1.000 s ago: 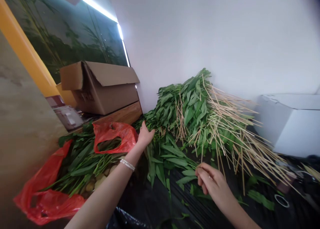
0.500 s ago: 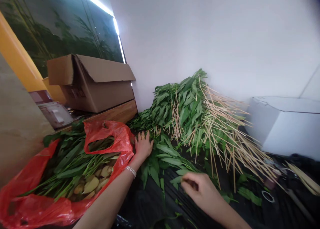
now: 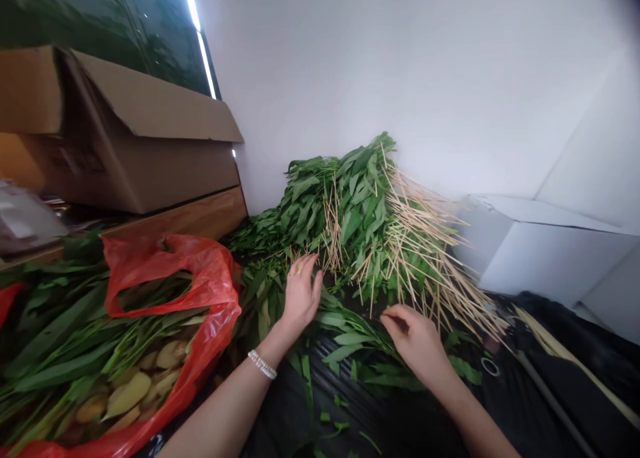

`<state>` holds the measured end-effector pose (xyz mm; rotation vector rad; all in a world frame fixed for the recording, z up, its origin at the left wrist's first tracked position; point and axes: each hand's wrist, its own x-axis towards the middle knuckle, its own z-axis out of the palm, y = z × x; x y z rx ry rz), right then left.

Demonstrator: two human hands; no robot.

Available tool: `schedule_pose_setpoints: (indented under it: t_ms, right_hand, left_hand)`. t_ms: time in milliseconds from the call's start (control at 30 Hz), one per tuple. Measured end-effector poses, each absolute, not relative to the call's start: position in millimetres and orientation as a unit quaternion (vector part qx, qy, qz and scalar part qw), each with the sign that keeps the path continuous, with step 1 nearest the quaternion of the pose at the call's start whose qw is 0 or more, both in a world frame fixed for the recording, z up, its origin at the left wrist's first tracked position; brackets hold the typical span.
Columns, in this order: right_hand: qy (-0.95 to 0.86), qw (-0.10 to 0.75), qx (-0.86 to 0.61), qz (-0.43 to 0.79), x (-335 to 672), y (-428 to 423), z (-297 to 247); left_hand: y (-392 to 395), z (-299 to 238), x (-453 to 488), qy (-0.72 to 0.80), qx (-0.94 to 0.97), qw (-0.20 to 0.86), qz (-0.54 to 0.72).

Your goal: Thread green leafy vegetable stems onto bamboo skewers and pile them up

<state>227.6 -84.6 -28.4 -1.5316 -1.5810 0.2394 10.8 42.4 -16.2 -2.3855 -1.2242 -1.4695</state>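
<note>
My left hand (image 3: 303,293) reaches over the loose leafy stems (image 3: 345,321) in front of the pile, fingers stretched out and nothing visibly gripped. To the right of those stems, my right hand (image 3: 413,341) is closed in a pinch at the fingertips; whatever it may hold is too small to make out. Behind both hands stand bundles of green leaves (image 3: 307,191), heaped against the wall. Many thin wooden sticks (image 3: 425,238) poke out of the heap towards the right. Leaf scraps (image 3: 340,425) lie on the black plastic sheet (image 3: 280,415) below my hands.
A red plastic bag (image 3: 220,311) at the left holds long leaves and pale sliced pieces (image 3: 130,395). Behind it, a cardboard box (image 3: 165,138) rests on a wooden ledge (image 3: 195,211). On the right are a white box (image 3: 545,245) and a small white ring (image 3: 490,367).
My left hand has moved right, away from the red bag's edge to the stems before the pile. My right hand stays pinched, slightly farther forward. The view has turned and shifted.
</note>
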Motion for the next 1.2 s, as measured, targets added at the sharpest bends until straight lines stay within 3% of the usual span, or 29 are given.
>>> schedule_pose_setpoints:
  t_ms: [200, 300, 367, 467, 567, 667, 733, 833, 1067, 1200]
  right_hand:
    - [-0.724, 0.286, -0.621, 0.090, 226.2, -91.6, -23.3]
    - [-0.734, 0.244, -0.631, 0.058, 221.8, -92.9, -27.2]
    - [-0.739, 0.251, -0.624, 0.049, 220.6, -91.3, -30.1]
    - [-0.707, 0.330, -0.621, 0.069, 221.7, -90.1, -26.8]
    - [-0.665, 0.402, -0.608, 0.162, 223.6, -95.7, -10.6]
    - [-0.697, 0.331, -0.533, 0.348, 224.8, -102.8, 6.3]
    - [-0.684, 0.313, -0.525, 0.398, 226.3, -103.2, 8.6]
    - [-0.668, 0.330, -0.595, 0.301, 228.5, -96.2, -4.8]
    - [-0.726, 0.266, -0.631, 0.059, 216.5, -84.9, -45.5]
    - [-0.685, 0.365, -0.629, 0.033, 218.3, -87.9, -40.1]
  left_hand:
    - [33.5, -20.2, 6.4, -0.404, -0.782, -0.006, -0.474]
    - [30.8, -18.2, 7.8, -0.407, -0.779, -0.031, -0.477]
    - [29.9, -18.0, 8.5, -0.410, -0.778, -0.050, -0.474]
    - [30.0, -18.5, 8.1, -0.412, -0.774, -0.067, -0.476]
    - [31.6, -19.4, 6.5, -0.413, -0.764, -0.073, -0.490]
    - [33.5, -20.4, 5.4, -0.416, -0.757, -0.081, -0.497]
    - [34.3, -21.0, 5.2, -0.417, -0.755, -0.085, -0.499]
    - [34.7, -20.8, 4.9, -0.420, -0.751, -0.092, -0.501]
    - [33.4, -19.3, 4.2, -0.421, -0.744, -0.099, -0.509]
    - [31.9, -18.0, 2.5, -0.421, -0.732, -0.104, -0.525]
